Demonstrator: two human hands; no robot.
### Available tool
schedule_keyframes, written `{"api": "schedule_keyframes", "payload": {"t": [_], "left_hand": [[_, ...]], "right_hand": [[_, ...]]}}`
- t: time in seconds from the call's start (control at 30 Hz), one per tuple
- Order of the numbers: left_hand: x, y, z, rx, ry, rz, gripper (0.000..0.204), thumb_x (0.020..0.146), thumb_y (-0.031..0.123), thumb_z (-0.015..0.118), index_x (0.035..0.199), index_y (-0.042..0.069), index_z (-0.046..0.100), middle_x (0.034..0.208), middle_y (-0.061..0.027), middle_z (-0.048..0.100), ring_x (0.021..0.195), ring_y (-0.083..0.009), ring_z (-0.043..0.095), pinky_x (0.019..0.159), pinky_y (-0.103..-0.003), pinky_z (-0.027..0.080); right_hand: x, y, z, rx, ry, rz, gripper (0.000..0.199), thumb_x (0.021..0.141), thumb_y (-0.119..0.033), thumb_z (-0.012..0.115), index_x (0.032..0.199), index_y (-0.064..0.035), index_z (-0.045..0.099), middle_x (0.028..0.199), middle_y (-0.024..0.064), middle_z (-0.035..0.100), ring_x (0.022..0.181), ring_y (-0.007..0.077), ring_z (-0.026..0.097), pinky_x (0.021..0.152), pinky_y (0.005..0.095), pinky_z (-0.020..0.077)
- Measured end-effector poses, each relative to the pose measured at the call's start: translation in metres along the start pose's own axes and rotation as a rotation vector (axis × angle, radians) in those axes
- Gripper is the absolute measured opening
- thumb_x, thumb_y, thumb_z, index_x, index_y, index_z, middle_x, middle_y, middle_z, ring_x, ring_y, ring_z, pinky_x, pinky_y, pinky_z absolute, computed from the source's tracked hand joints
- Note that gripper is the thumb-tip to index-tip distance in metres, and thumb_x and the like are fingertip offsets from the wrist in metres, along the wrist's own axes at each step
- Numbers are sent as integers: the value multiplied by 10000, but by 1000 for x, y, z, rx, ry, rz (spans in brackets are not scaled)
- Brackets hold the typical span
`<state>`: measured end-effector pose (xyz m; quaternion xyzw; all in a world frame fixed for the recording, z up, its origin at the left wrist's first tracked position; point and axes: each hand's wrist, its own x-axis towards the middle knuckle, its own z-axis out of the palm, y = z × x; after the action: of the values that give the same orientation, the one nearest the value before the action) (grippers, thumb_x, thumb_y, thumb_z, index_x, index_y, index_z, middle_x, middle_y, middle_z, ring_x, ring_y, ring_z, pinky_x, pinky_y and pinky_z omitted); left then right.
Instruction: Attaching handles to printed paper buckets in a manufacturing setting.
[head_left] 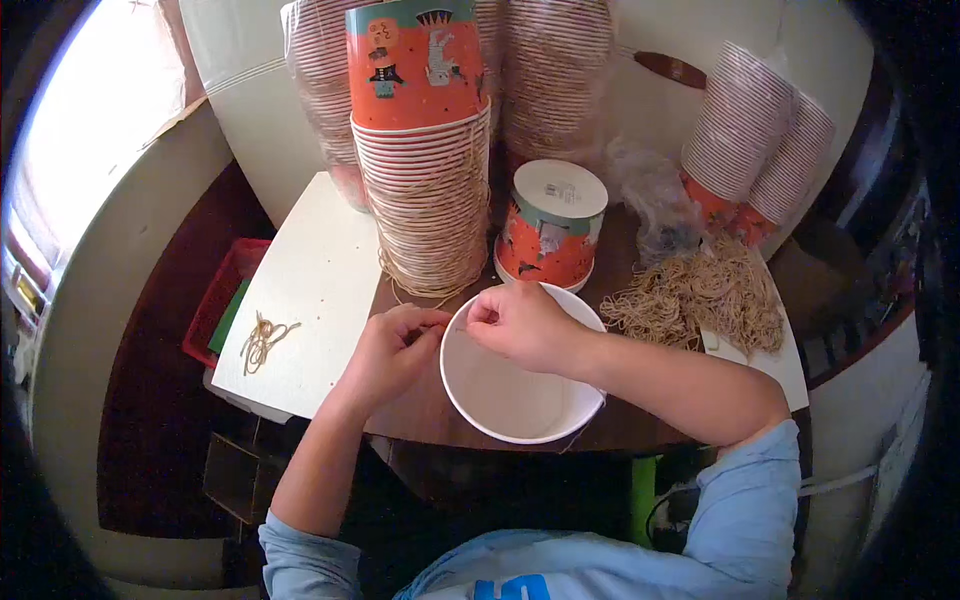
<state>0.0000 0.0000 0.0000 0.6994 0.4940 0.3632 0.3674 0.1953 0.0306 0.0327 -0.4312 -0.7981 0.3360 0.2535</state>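
Note:
A white-lined paper bucket (520, 400) stands with its mouth up at the table's front edge. My left hand (395, 355) is closed in a pinch against the outside of its rim, at the left. Over the mouth, my right hand (525, 328) is closed with the fingertips just inside the same stretch of rim. Whatever the fingertips of either hand hold is too small or hidden to make out. A thin dark strand hangs by the bucket's lower right side. Behind it, an orange and green bucket (550, 245) rests upside down.
A tall stack of nested buckets (425, 200), with cords hanging along it, rises behind my left hand. A heap of tan cords (700, 300) lies at right, below plastic-wrapped stacks (745, 125). A few cords (265, 342) lie on the white left panel. A red crate (225, 300) stands beyond it.

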Motion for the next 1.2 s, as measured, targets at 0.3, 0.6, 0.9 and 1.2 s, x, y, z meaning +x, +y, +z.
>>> {"api": "schedule_keyframes", "payload": {"t": [0.3,0.6,0.9,1.2], "left_hand": [[-1,5,-5,-128,-28,-25,238,818,4,521,1033,-43,613,866,-82,618,702,-96,547,617,-222,440],[-1,18,3,-108,-40,-17,208,822,5,536,1006,-62,606,814,-102,637,748,-134,615,657,-284,492],[-11,28,24,-223,-12,-177,115,814,59,546,823,-44,595,841,-162,659,798,-250,648,711,-332,511],[-95,10,54,-1569,-278,-333,136,858,122,493,862,24,586,1224,-231,511,1127,-355,517,986,-469,387]], "right_hand": [[6,-1,3,-36,-37,-8,133,768,-123,596,768,7,627,696,98,639,630,163,605,584,303,468],[8,-2,3,-49,-60,12,112,767,-107,601,789,-6,643,691,94,639,610,152,596,565,308,464],[-30,-20,-51,-82,-95,12,179,770,-117,616,913,-10,620,741,75,631,646,133,591,610,279,473],[-131,-43,-7,-206,80,-603,213,691,8,661,900,0,621,780,99,610,659,230,610,569,317,515]]}}
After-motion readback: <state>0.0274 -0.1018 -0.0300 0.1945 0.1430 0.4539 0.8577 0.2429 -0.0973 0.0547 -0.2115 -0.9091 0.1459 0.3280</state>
